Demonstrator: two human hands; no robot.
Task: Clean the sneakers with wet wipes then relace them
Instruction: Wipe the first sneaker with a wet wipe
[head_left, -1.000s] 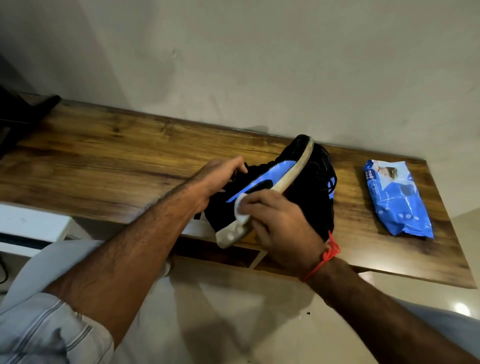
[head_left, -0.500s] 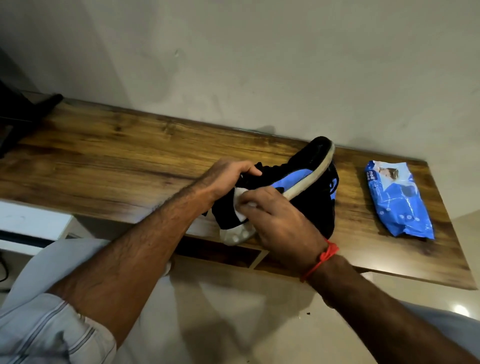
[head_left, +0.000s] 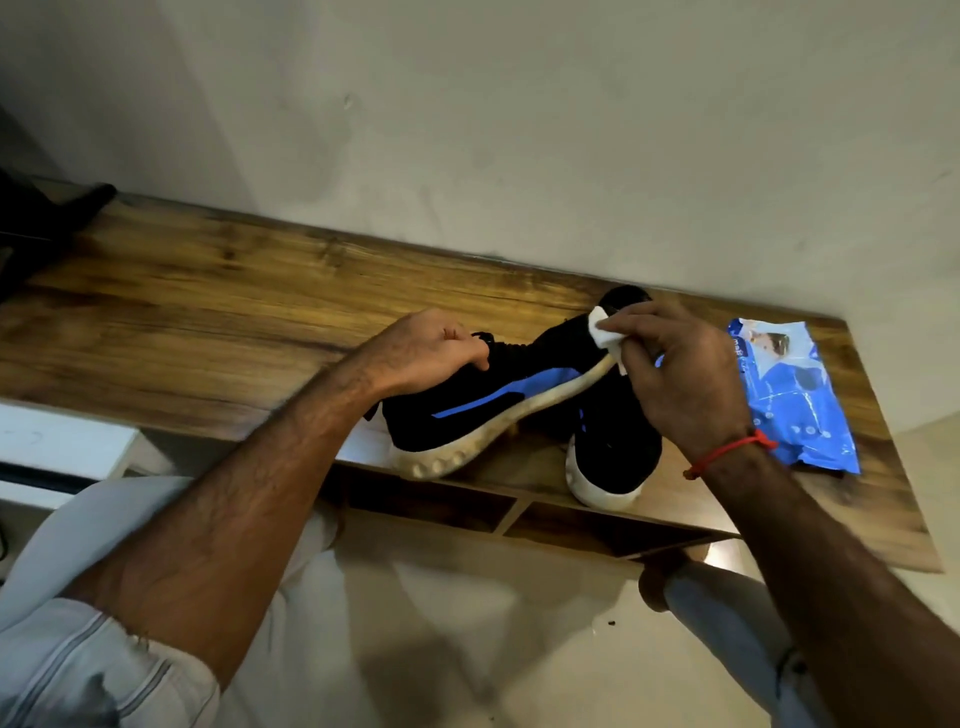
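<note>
Cleaning is the step in hand; relacing has not begun, by my judgement. The sneaker being worked on (head_left: 483, 410) is black with a blue side stripe and a pale sole, held tilted at the front edge of the wooden table (head_left: 218, 322), heel low and toe raised toward the wall. The left hand (head_left: 426, 351) is clenched round the collar and lace area of that shoe, steadying it. The right hand (head_left: 670, 374) pinches a folded white wet wipe (head_left: 605, 330) between thumb and fingers and presses it against the toe end, where the upper meets the sole. The second sneaker (head_left: 613, 452) stands on the table just behind and to the right of the held one, its heel facing the front edge, untouched. The blue pack of wipes (head_left: 795, 400) lies flat on the table, right of the second sneaker and near the table's right end. The sole of the held shoe appears dingy along its length, so the next move probably calls for drawing the wipe down the sole edge while the left hand's grip prevents rotation. Whether laces are threaded cannot be determined.
</note>
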